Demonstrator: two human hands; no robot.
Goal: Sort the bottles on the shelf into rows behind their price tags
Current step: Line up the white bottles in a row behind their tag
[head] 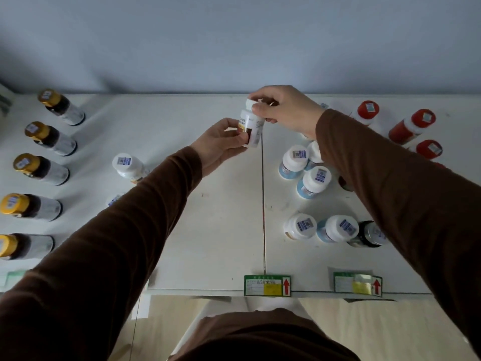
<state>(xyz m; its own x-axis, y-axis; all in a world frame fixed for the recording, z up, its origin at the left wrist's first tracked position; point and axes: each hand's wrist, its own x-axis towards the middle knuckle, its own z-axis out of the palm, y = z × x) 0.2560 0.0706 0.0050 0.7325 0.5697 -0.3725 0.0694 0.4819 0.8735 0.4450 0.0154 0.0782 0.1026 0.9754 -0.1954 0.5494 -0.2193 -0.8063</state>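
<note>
1. The place looks like a shop, likely a pharmacy: green price tags [267, 285] with red arrows are fixed along the near edge of a white shelf [221, 217].
2. Capped bottles [307, 183] carrying barcode stickers stand grouped by kind.

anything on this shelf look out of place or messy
Yes. A black-lidded jar sits among white-capped bottles on the right, which stand in a loose cluster rather than a row. The gold-capped bottles on the left already form a tidy line.

White bottle [251, 126] in both hands
</note>
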